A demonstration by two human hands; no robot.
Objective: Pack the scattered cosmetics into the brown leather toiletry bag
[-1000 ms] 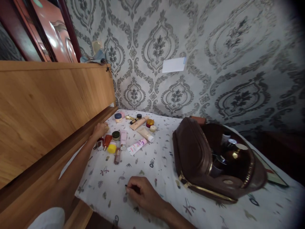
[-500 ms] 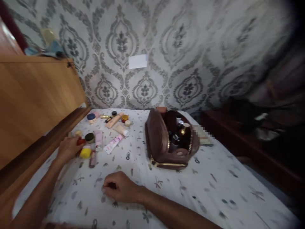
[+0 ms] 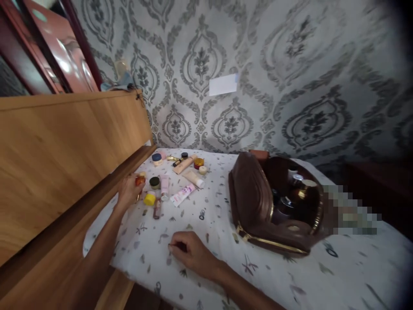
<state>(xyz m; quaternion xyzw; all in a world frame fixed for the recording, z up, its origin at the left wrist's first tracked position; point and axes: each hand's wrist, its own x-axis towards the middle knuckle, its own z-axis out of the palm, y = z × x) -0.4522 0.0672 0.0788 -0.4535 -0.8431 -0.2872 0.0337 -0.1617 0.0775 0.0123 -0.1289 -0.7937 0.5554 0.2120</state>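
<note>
My left hand (image 3: 128, 189) reaches to the left side of the bed, fingers curled around a small red-orange bottle (image 3: 140, 181), lifted just above the sheet. Beside it lie a yellow-capped jar (image 3: 149, 199), a dark round jar (image 3: 155, 182), a pink tube (image 3: 164, 187) and a white and pink tube (image 3: 182, 194). My right hand (image 3: 190, 253) rests on the white patterned sheet (image 3: 206, 224) near me, fingers pinched on a thin dark object too small to name.
An open brown cosmetic bag (image 3: 267, 206) holding bottles stands at the right. More jars and tubes (image 3: 187, 164) lie farther back by the wall. A wooden headboard (image 3: 64, 146) runs along the left. A blurred patch sits right of the bag.
My left hand has closed on the red-orange bottle and raised it from among the cosmetics. The view swung right, then back left. My right hand has stayed in place.
</note>
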